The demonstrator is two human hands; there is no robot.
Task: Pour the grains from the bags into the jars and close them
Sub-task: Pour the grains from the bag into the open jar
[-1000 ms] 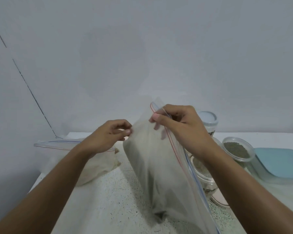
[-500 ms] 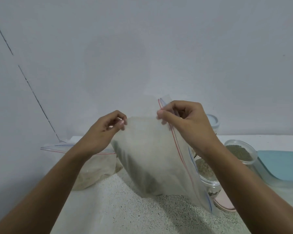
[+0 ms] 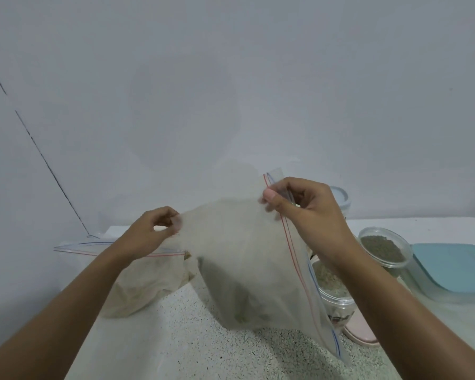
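Here, the right hand (image 3: 307, 212) pinches the top end of the zip bag (image 3: 244, 270) at its red-and-blue seal. The left hand (image 3: 148, 234) pinches the opposite edge, lower and leftward, so the bag hangs stretched between them above the counter (image 3: 176, 338). The seal slants steeply down from the right hand, and its low end is just in front of the open jar (image 3: 332, 292), nearer the right arm. Only a few grains seem to lie inside, though the film is cloudy.
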